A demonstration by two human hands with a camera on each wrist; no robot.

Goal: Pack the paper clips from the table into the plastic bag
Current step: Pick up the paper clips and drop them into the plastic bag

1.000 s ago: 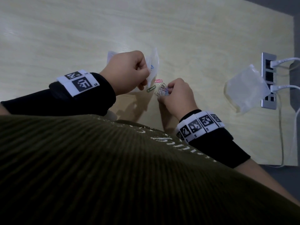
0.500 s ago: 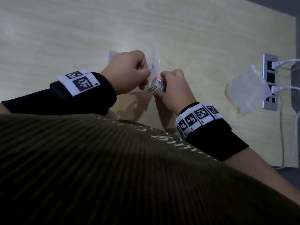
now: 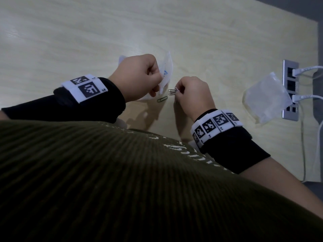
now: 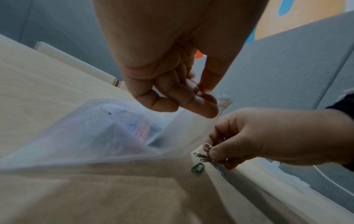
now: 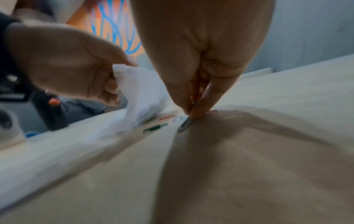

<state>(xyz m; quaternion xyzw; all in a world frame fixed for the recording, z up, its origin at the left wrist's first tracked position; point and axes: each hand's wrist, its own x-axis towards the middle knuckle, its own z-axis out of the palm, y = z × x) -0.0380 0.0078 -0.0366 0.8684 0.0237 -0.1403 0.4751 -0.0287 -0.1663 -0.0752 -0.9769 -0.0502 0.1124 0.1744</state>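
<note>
My left hand [image 3: 156,84] grips the mouth of a clear plastic bag [image 3: 167,67] and holds it up off the pale wooden table [image 3: 87,41]; several clips show inside the bag [image 4: 95,128]. Just to its right, my right hand [image 3: 177,92] pinches a small bunch of silver paper clips [image 3: 172,92] at the table surface. In the right wrist view its fingertips [image 5: 199,112] press down on a silver clip [image 5: 184,125]. A green clip [image 3: 162,99] lies loose between the hands, and a red clip [image 5: 166,117] lies beside the bag [image 5: 141,103].
A second clear plastic bag [image 3: 267,98] lies at the right, partly over a metal socket panel [image 3: 290,67] with white cables [image 3: 309,69] plugged in. The table's right edge runs just past the panel. My dark green sweater fills the near foreground.
Half a second ago my right hand was at the bag's mouth; it has moved back right and down to the silver clips. The left hand and bag have stayed put.
</note>
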